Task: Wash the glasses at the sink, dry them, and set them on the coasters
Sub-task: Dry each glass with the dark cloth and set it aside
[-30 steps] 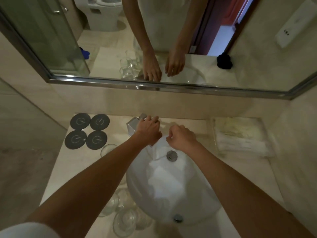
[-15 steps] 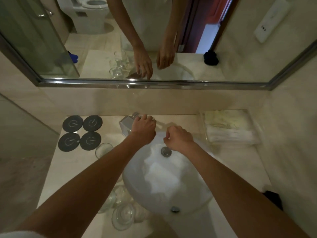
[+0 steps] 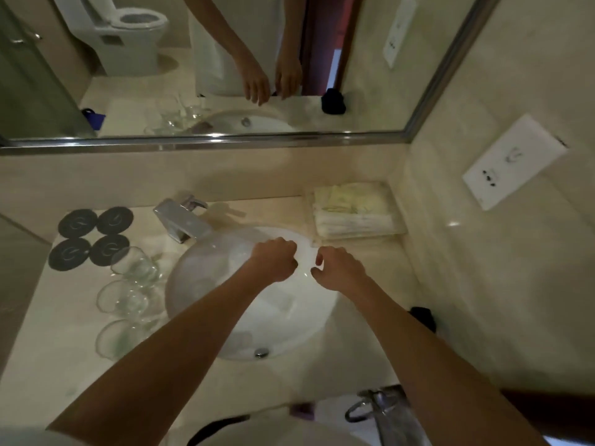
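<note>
Beige marble countertop (image 3: 370, 358) meeting beige walls. Framed mirror (image 3: 206, 141) reflecting toilet (image 3: 128, 37). White socket plate (image 3: 512, 162) sitting on right wall. Folded towels (image 3: 352, 210) lying at counter's back-right corner. Dim light.

Both hands, the left hand (image 3: 274, 259) and right hand (image 3: 338, 268), hang over the sink (image 3: 206, 284) set in the worktop (image 3: 48, 365). Left of them stand the glasses (image 3: 128, 294), with the coasters (image 3: 91, 238) behind those. The faucet (image 3: 182, 220) lies behind-left, folded towels (image 3: 352, 210) behind-right.
</note>
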`<act>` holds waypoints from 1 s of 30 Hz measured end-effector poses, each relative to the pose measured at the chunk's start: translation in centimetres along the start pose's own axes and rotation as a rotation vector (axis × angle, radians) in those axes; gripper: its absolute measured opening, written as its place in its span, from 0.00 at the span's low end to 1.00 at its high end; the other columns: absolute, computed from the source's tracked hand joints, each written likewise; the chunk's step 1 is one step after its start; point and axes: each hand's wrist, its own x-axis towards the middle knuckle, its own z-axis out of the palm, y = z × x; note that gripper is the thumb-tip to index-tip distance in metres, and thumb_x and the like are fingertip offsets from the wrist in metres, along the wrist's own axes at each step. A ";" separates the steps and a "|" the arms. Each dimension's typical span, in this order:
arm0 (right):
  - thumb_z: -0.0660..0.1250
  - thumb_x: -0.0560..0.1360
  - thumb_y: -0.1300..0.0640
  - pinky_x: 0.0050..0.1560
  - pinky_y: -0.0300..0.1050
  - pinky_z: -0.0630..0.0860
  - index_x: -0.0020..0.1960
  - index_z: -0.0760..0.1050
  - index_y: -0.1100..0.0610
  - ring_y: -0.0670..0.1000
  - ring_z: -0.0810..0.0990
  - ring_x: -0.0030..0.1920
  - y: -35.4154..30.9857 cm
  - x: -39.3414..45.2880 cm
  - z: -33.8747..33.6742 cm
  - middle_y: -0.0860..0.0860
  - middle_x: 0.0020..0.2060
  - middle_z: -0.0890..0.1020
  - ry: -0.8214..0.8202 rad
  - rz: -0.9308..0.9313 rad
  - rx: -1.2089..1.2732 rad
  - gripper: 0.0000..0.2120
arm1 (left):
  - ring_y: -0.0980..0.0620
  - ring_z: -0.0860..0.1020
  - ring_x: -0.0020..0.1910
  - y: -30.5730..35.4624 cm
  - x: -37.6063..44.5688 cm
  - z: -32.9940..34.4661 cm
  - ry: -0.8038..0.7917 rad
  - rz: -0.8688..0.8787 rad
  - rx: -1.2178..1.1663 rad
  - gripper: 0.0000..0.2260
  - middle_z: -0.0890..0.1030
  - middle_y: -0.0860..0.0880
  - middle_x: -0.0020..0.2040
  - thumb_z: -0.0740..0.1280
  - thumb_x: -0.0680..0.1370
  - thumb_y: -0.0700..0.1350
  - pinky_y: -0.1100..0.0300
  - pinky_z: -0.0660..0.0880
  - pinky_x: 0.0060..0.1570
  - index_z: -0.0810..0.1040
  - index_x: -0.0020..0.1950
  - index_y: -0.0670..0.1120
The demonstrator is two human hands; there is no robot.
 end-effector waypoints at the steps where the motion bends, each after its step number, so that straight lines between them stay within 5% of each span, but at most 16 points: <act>1: 0.65 0.79 0.49 0.55 0.47 0.72 0.62 0.74 0.54 0.56 0.78 0.59 1.8 -0.8 0.2 0.53 0.61 0.76 -0.010 0.023 0.011 0.14 | 0.41 0.78 0.55 1.7 -0.1 0.3 -0.008 0.014 -0.006 0.11 0.78 0.42 0.57 0.58 0.80 0.45 0.50 0.74 0.53 0.74 0.59 0.43; 10: 0.68 0.78 0.50 0.53 0.48 0.74 0.66 0.69 0.59 0.59 0.76 0.61 16.4 -5.6 3.0 0.58 0.62 0.75 -0.014 0.228 0.092 0.21 | 0.41 0.76 0.55 14.9 -0.1 3.0 -0.117 0.106 -0.059 0.10 0.75 0.42 0.57 0.58 0.80 0.44 0.52 0.70 0.53 0.74 0.57 0.41; 16: 0.70 0.77 0.49 0.65 0.60 0.72 0.79 0.53 0.52 0.67 0.65 0.71 21.9 -6.5 6.9 0.65 0.74 0.58 -0.079 0.401 0.097 0.38 | 0.42 0.77 0.56 19.3 -0.1 5.6 -0.150 0.148 -0.049 0.10 0.76 0.42 0.58 0.58 0.80 0.43 0.54 0.69 0.51 0.74 0.57 0.41; 19: 0.69 0.79 0.53 0.69 0.56 0.67 0.81 0.46 0.51 0.68 0.63 0.72 22.6 -6.2 8.4 0.67 0.76 0.50 -0.120 0.399 0.179 0.41 | 0.42 0.77 0.56 19.8 -0.2 6.4 -0.165 0.142 -0.042 0.10 0.76 0.42 0.57 0.57 0.81 0.43 0.54 0.68 0.50 0.74 0.57 0.42; 23: 0.65 0.80 0.61 0.67 0.49 0.68 0.76 0.63 0.58 0.63 0.68 0.68 22.8 -5.4 9.6 0.66 0.73 0.61 0.019 0.362 0.168 0.26 | 0.41 0.77 0.55 18.9 -0.5 6.4 -0.168 0.108 -0.043 0.10 0.76 0.42 0.56 0.57 0.81 0.44 0.52 0.71 0.52 0.74 0.56 0.41; 27: 0.67 0.78 0.62 0.46 0.43 0.69 0.59 0.76 0.64 0.60 0.77 0.55 21.6 -4.7 7.9 0.62 0.59 0.75 0.086 0.316 0.285 0.11 | 0.42 0.77 0.51 16.9 -0.9 6.3 -0.178 0.068 -0.084 0.10 0.77 0.42 0.54 0.56 0.81 0.44 0.52 0.72 0.50 0.74 0.55 0.41; 30: 0.68 0.78 0.57 0.38 0.42 0.70 0.49 0.79 0.65 0.56 0.80 0.44 18.5 -3.9 5.9 0.60 0.47 0.82 0.106 0.240 0.309 0.10 | 0.44 0.78 0.51 14.9 -1.3 6.2 -0.202 0.065 -0.231 0.09 0.79 0.44 0.54 0.60 0.81 0.46 0.53 0.74 0.50 0.75 0.57 0.43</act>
